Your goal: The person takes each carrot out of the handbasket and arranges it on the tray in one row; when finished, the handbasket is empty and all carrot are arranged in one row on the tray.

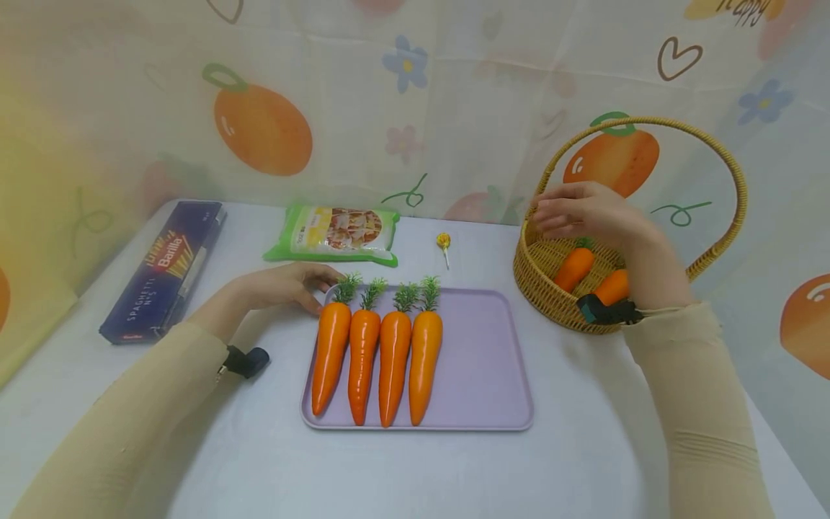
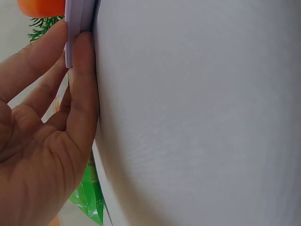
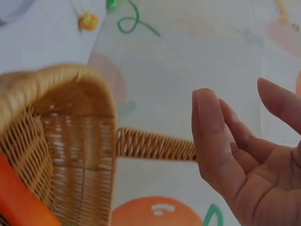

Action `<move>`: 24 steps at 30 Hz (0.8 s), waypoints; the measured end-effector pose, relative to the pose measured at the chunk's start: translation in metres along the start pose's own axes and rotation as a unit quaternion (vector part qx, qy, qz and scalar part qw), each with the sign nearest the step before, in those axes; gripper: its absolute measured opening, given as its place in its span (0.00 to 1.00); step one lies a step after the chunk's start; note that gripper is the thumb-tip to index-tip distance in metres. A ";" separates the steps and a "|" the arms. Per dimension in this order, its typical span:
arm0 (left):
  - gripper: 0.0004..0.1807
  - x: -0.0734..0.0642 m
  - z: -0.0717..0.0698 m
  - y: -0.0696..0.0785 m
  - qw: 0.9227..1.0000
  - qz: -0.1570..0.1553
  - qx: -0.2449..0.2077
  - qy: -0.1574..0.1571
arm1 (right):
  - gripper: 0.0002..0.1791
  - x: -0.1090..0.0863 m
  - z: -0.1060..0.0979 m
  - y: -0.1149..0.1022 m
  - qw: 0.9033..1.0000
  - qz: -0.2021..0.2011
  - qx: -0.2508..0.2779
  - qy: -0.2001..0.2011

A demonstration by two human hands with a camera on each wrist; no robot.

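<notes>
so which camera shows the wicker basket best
The head view: it shows the basket nearly whole, with its handle and carrots inside, though the right hand and forearm cover part. The right wrist view shows only part of its rim, inner wall and handle; the left wrist view shows none.

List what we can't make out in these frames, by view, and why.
- Head: part of the right-hand carrot in the basket, hidden by the right arm.
- Head: small print on the green-edged bag, too small.
- Left wrist: some fingertips of the left hand, hidden behind its nearer digits and the tray, itself cut off by the top edge.
- Right wrist: lollipop's details, blurred.
</notes>
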State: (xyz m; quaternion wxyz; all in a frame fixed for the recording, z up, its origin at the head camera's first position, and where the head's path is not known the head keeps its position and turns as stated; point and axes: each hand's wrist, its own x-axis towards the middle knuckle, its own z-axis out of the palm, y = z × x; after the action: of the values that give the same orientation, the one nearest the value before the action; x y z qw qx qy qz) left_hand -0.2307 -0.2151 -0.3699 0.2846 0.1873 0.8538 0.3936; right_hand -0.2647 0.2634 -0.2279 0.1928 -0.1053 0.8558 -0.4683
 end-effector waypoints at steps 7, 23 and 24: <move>0.34 0.000 0.000 0.001 1.000 -0.005 0.008 0.000 | 0.33 0.002 -0.023 0.014 0.999 0.017 0.031 0.008; 0.36 0.000 0.001 -0.001 1.000 0.000 0.001 0.000 | 0.44 0.013 -0.060 0.064 0.990 0.128 0.052 0.020; 0.36 0.000 0.001 -0.001 1.000 -0.001 0.000 -0.001 | 0.43 0.014 -0.061 0.067 0.990 0.129 0.051 0.021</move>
State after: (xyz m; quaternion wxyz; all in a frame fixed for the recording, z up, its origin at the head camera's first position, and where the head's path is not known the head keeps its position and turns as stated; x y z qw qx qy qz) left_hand -0.2300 -0.2156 -0.3712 0.2856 0.1867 0.8539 0.3930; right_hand -0.3032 0.3414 -0.2580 0.2393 0.0259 0.8408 -0.4849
